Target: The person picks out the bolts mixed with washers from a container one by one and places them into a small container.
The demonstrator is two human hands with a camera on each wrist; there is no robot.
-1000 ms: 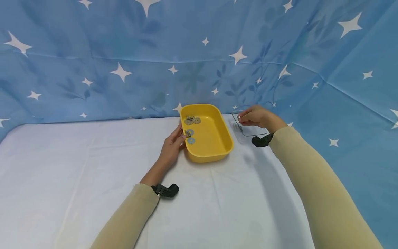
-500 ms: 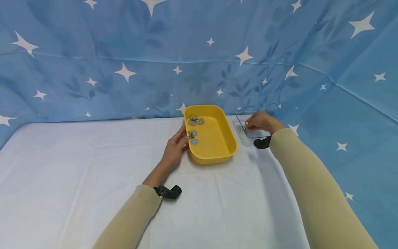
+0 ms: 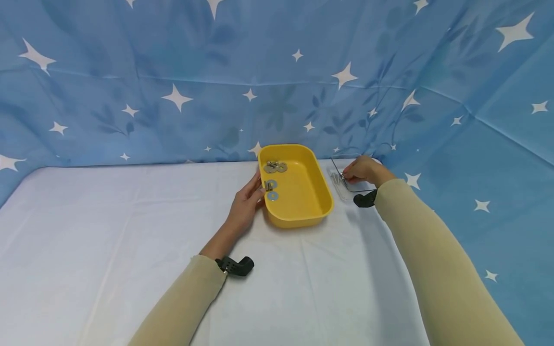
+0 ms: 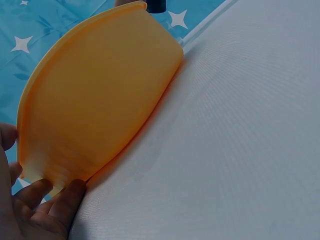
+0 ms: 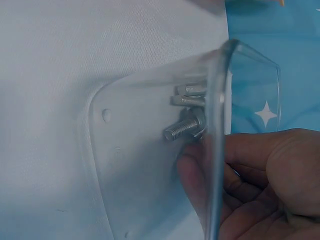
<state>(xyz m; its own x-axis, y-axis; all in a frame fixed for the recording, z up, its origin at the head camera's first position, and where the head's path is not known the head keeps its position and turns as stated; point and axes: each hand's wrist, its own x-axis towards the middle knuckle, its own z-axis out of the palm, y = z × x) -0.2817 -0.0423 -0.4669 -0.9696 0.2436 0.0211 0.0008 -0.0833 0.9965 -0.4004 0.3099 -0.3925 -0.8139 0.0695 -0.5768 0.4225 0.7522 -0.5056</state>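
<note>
My left hand (image 3: 244,206) grips the left side of a yellow plastic tray (image 3: 298,194), thumb at the rim and fingers along the outer wall. Silvery washers (image 3: 272,196) and small bolts (image 3: 268,186) lie along the tray's left side. To its right, my right hand (image 3: 365,171) reaches into a clear plastic box (image 5: 215,105). Several bolts show through the box wall in the right wrist view. Thumb and fingertips pinch at the head end of one bolt (image 5: 181,129); the box's edge partly hides this contact.
A white cloth (image 3: 147,230) covers the table. Blue star-patterned fabric (image 3: 207,110) hangs close behind the tray and box, and along the right side. The yellow tray stands just left of the clear box.
My right hand has lowered the bolt from over the clear box down inside it. The left hand keeps its grip on the tray. The head view has shifted slightly.
</note>
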